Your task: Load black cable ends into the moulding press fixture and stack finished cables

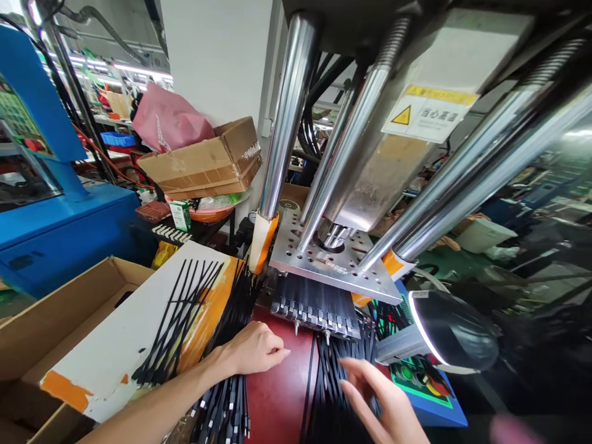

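"What dominates the scene?"

"A steel-pillared press (365, 179), filling the upper right of the frame over my red tabletop (277, 401), bottom center."

"And to the left?"

"A white board (113, 345) bearing black cables (185, 308); a second cable bunch (226, 407) lies under my forearm, a third (324, 394) at bottom center."

"Where is the black block (319, 296)?"

"Just right of center, beneath the press's lower plate, the third bunch of cables trailing below it."

"Your hands?"

"My right hand (383, 394), lower right, is released, thumb and fingers parted above those cables. My left hand (256, 348), center, curls near the block's left corner; whether it grips anything, I cannot tell."

"The smallest detail?"

"Connector tips (319, 319) lining the block's front edge."
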Motion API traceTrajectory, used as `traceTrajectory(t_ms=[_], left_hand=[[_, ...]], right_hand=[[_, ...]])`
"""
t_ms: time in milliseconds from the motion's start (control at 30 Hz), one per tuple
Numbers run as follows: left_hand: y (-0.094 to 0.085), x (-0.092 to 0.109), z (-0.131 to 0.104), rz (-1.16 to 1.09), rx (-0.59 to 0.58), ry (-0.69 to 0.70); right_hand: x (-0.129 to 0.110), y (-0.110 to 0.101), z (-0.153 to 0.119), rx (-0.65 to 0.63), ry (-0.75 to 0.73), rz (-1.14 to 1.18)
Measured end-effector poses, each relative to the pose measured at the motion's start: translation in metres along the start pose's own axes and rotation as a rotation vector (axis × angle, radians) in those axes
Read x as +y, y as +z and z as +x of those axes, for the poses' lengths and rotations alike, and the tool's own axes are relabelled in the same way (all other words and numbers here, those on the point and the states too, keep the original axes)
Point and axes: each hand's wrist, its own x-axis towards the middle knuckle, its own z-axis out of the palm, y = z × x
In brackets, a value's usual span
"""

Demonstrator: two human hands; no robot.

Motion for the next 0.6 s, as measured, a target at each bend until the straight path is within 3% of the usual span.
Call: traceTrajectory(t_ms=[100, 267, 400, 600], left_hand=[[-0.002, 0.002, 0.001, 0.019, 0.004, -0.003], [0.001, 0.003, 0.001, 0.054, -0.014, 0.003], [0.001, 0.004, 0.002, 0.075, -0.025, 0.005], [0.005, 0.003, 0.0, 0.078, -0.033, 0.021]], right_hand=[[-0.027, 0.006, 0.048, -0.033, -0.196, -0.215], [-0.019, 0.02, 0.126, 0.158, -0.074, -0.673], [-0.009, 0.026, 0.173, 0.2, -0.033, -0.758], [-0.01, 0.027, 0.221, 0.237, -0.112, -0.769]])
